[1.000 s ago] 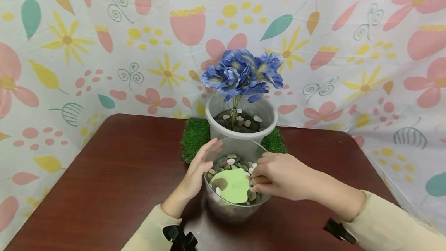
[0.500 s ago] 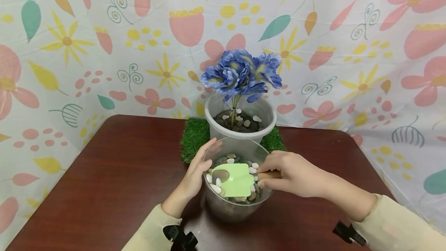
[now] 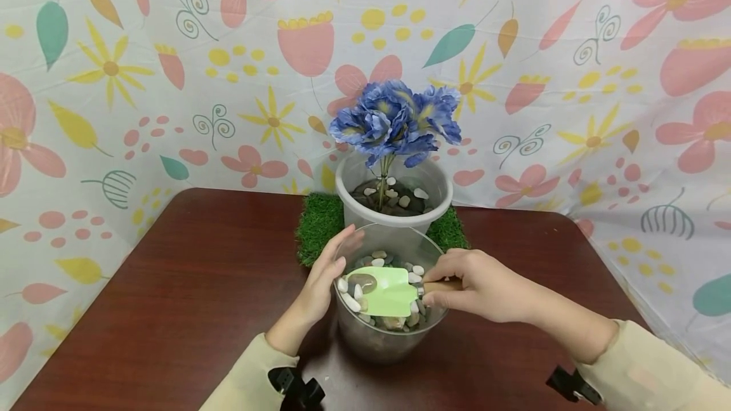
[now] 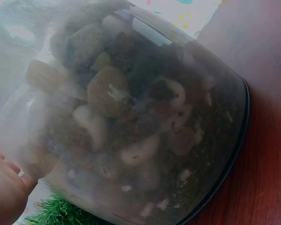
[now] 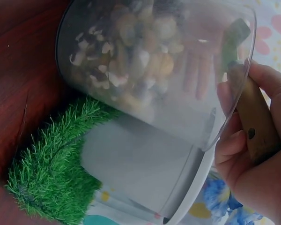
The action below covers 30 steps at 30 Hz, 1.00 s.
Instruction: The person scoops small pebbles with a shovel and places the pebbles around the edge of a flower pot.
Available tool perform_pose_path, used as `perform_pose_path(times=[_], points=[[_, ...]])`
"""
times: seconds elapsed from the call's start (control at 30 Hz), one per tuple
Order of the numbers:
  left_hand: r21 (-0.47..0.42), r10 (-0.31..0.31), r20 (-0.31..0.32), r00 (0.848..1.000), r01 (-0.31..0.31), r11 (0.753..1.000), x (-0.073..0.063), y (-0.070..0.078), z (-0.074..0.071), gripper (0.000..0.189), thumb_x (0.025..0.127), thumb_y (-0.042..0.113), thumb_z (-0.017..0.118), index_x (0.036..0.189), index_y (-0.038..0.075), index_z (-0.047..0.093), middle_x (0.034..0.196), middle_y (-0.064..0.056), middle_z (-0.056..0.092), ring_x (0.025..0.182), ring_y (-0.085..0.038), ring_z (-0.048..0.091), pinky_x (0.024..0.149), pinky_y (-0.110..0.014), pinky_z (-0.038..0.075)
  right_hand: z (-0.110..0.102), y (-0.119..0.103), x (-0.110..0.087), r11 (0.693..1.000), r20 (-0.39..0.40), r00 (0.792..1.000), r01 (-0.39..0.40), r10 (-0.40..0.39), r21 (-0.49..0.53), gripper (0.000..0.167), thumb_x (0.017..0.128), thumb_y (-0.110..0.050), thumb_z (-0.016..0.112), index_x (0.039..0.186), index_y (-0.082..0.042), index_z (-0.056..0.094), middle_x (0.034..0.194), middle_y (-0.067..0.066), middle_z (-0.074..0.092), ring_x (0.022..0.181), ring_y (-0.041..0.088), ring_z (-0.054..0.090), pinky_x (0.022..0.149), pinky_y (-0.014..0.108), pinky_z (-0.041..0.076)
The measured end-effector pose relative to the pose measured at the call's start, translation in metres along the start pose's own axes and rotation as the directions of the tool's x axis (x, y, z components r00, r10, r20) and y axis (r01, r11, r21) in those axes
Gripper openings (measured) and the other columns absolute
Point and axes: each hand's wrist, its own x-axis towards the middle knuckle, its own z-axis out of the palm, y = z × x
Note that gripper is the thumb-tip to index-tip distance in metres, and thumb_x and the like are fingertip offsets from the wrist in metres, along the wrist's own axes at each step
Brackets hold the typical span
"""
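Note:
My right hand (image 3: 485, 287) grips the wooden handle (image 5: 257, 124) of a garden trowel with a light green blade (image 3: 391, 300). The blade lies inside the mouth of a clear plastic bucket (image 3: 379, 344). On its left end sit a brown stone and a white stone (image 3: 358, 292). Pebbles (image 3: 394, 322) of white, grey and brown lie in the bucket beneath, over darker bits seen through the wall in the left wrist view. My left hand (image 3: 320, 278) rests against the bucket's left side, its fingers fairly straight along the wall and the thumb by the rim.
Behind the bucket a white flowerpot (image 3: 394, 215) stands on a green artificial grass mat (image 3: 320, 224). Blue flowers (image 3: 394, 119) rise from dark material with several pebbles in it. The brown table (image 3: 188, 303) reaches back to a patterned cloth (image 3: 257, 49).
My right hand has drawn slightly to the right, and the trowel's blade has levelled higher in the bucket, with stones on it. The left hand has stayed at the bucket's side.

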Motion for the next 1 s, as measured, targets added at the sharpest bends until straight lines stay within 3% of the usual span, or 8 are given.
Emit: perform_pose_path(times=[0.27, 0.63, 0.83, 1.0], points=[[0.0, -0.011, 0.011, 1.0, 0.011, 1.0, -0.001, 0.001, -0.001, 0.054, 0.098, 0.018, 0.029, 0.145, -0.008, 0.022, 0.14, -0.037, 0.035, 0.132, -0.033, 0.04, 0.109, -0.028, 0.03, 0.001, 0.0, 0.0, 0.997, 0.019, 0.998, -0.063, 0.063, 0.036, 0.01, 0.087, -0.028, 0.065, 0.094, -0.026, 0.071, 0.077, -0.018, 0.059, 0.067, 0.0, 0.045, 0.06, 0.019, 0.042], [0.006, -0.027, 0.022, 0.999, 0.027, 1.0, -0.001, 0.002, -0.002, 0.053, 0.099, 0.019, 0.029, 0.146, -0.006, 0.021, 0.142, -0.034, 0.035, 0.133, -0.04, 0.036, 0.109, -0.027, 0.029, 0.006, -0.025, -0.002, 0.98, 0.011, 0.981, -0.195, 0.196, -0.044, 0.008, 0.088, -0.035, 0.063, 0.084, -0.032, 0.069, 0.073, -0.02, 0.056, 0.064, -0.002, 0.045, 0.058, 0.018, 0.042], [0.0, -0.052, 0.034, 0.998, 0.052, 0.999, -0.001, 0.003, -0.003, 0.058, 0.098, 0.026, 0.03, 0.148, -0.002, 0.02, 0.145, -0.032, 0.033, 0.135, -0.036, 0.035, 0.11, -0.045, 0.027, 0.009, -0.032, 0.001, 0.972, 0.006, 0.972, -0.233, 0.234, -0.031, 0.01, 0.089, -0.034, 0.062, 0.082, -0.033, 0.069, 0.066, -0.021, 0.055, 0.056, -0.004, 0.043, 0.054, 0.018, 0.041], [-0.055, -0.066, 0.057, 0.996, 0.069, 0.996, -0.002, 0.001, -0.004, 0.073, 0.087, 0.032, 0.041, 0.148, -0.003, 0.02, 0.145, -0.035, 0.029, 0.136, -0.03, 0.035, 0.108, -0.053, 0.022, 0.011, -0.032, 0.003, 0.966, 0.003, 0.966, -0.258, 0.258, -0.022, 0.01, 0.089, -0.034, 0.061, 0.082, -0.035, 0.068, 0.067, -0.02, 0.056, 0.055, -0.003, 0.044, 0.054, 0.019, 0.041]])
